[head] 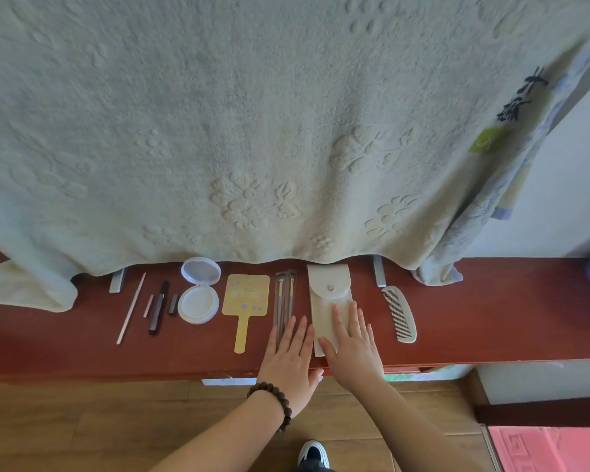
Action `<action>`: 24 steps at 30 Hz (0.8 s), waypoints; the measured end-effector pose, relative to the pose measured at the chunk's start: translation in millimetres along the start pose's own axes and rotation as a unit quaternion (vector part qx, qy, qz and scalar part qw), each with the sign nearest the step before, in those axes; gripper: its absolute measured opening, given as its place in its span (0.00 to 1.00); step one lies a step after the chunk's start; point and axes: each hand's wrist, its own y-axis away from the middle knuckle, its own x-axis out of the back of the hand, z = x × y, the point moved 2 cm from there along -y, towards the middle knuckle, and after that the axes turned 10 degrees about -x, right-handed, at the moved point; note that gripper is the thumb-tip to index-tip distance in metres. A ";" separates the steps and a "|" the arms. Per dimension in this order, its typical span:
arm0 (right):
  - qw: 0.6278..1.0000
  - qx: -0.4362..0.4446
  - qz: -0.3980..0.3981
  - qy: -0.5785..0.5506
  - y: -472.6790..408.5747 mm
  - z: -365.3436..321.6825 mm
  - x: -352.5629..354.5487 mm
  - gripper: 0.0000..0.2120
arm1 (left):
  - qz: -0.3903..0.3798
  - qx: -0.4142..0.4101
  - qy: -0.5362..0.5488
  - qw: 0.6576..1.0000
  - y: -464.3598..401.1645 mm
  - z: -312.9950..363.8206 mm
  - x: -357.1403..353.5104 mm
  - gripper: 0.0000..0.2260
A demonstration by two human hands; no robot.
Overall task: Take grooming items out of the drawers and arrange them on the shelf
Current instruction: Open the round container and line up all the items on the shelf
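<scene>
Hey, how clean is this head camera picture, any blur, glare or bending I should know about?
Head view: soft, even daylight, no hard shadows or glare; the wide lens bows the red shelf and stretches the towel at the edges; comb and both flat hands are fairly sharp, the corners softer.

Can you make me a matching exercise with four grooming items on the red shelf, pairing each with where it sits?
Items:
1. comb
2. hand mirror
3. pouch
4. powder compact

Places:
A. under the right hand
B. farthest right
C. between the compact and the metal tools
D. lid open, left of the mirror

Pairs: 1-B, 2-C, 3-A, 4-D
</scene>
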 end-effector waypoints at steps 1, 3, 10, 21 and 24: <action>1.000 0.002 0.001 -0.002 -0.3 -2.3 -0.7 0.32 | -0.001 0.003 0.002 1.000 0.2 -1.3 0.0 0.32; 1.000 0.006 0.003 -0.003 -0.9 -6.6 -1.6 0.32 | 0.000 0.007 0.002 1.000 0.8 -2.9 0.7 0.33; 1.000 0.010 0.011 -0.004 -3.4 -11.1 -4.4 0.32 | 0.011 0.022 0.017 1.000 2.5 -6.6 0.2 0.33; 0.999 -0.027 0.032 -0.027 0.4 -1.7 -3.0 0.32 | 0.009 0.001 0.035 0.999 -3.4 -1.5 1.7 0.31; 0.998 -0.037 0.037 -0.029 2.6 -1.5 -4.2 0.32 | 0.002 0.002 0.027 1.000 -5.6 -0.5 1.6 0.31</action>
